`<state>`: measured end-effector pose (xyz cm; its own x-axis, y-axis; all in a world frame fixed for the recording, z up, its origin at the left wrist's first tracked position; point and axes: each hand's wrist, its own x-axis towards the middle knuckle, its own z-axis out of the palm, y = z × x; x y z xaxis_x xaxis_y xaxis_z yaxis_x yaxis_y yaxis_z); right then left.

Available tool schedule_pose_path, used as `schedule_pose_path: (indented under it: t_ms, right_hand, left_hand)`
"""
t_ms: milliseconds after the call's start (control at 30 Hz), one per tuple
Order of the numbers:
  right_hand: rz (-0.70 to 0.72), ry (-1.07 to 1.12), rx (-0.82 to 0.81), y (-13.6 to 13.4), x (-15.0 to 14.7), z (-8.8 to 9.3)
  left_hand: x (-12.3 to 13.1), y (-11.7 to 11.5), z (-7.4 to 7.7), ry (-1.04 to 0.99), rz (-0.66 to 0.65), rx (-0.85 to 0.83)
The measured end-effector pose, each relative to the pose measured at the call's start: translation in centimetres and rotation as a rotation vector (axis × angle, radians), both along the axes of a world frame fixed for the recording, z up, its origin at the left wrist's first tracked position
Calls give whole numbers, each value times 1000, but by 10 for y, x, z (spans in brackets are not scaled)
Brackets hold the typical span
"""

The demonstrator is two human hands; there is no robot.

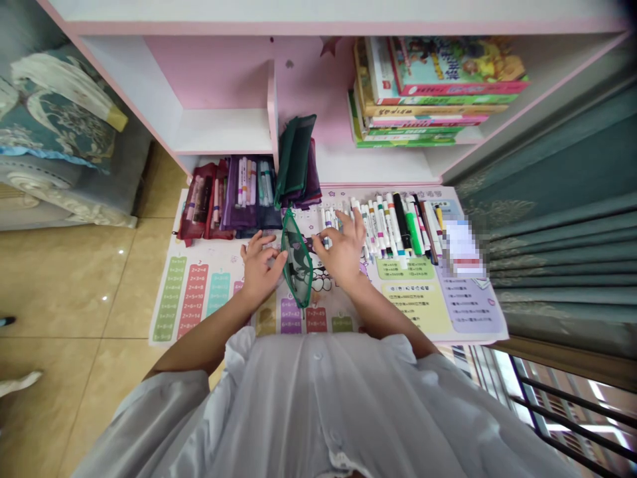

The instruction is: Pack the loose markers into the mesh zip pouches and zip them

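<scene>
A green-edged mesh zip pouch [297, 262] lies upright between my hands, the printed mat showing dimly through it. My left hand [263, 269] is on its left side, fingers spread, with the thumb tip at the pouch's edge. Just right of the pouch is my right hand [343, 251], its fingers apart and no object visible in it. Beyond the right fingers a row of markers [383, 222] is laid side by side, mostly white, with a black and a green one among them. The right hand partly hides the row's left end.
Filled red pouches [204, 206] and a purple pouch [242, 186] with markers lie at the back left. Folded dark green pouches [296, 159] lean by the shelf divider [272, 113]. Books [438, 86] are stacked on the shelf. A blurred pale item [464, 247] sits right of the markers.
</scene>
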<state>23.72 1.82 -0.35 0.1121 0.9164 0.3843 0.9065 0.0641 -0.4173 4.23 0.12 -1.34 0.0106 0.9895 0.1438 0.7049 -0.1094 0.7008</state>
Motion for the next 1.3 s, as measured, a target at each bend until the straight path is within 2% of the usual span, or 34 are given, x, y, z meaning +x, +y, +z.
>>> schedule_pose_path:
  t_ms: [100,200,433,867,967,1133,1300]
  right_hand:
    - [-67,-32,-69,7,10,-11]
    - [-74,-57,-158,10,14,-18]
    - [-59,-126,-253,11,11,-23]
    - [28,-105,-247,14,9,-29]
    - [28,-57,-220,11,8,-24]
    - [30,60,-101,-4,1,-4]
    - [160,129,-52,-22,-8,16]
  left_hand:
    - [0,0,-2,-6,-1,8]
    - [-1,0,-3,-4,-3,13]
    - [-1,0,-4,-23,-4,26]
    - [-1,0,0,19,-9,-3]
    - [-1,0,0,28,-9,0]
    - [0,0,-1,24,-8,20]
    - [0,0,-1,27,-5,22]
